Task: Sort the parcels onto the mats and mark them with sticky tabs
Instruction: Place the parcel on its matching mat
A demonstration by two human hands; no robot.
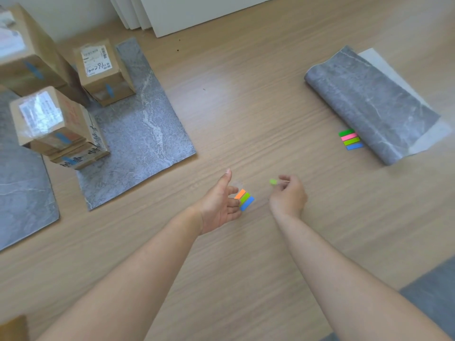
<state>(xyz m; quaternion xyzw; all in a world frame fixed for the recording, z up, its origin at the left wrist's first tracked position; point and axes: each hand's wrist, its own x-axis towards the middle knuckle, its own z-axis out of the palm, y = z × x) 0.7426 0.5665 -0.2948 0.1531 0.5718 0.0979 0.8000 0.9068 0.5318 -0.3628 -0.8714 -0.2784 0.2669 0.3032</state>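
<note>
My left hand (222,203) holds a small pad of sticky tabs (245,200) with orange, green and blue strips, thumb raised. Just right of it, my right hand (288,195) pinches a single green tab (272,181) between its fingertips. On the grey mat (147,143) at the left stand three cardboard parcels: a small one (102,70) at the back, a taped stack (59,129) in front, and a large one (27,52) at the far left. Blue tabs show on their sides.
A second sticky-tab pad (350,139) lies on the wood floor against a half-rolled grey mat (374,104) at the right. Another grey mat (22,193) lies at the far left, one more at the bottom right corner (433,299). White panels (187,13) lean at the back.
</note>
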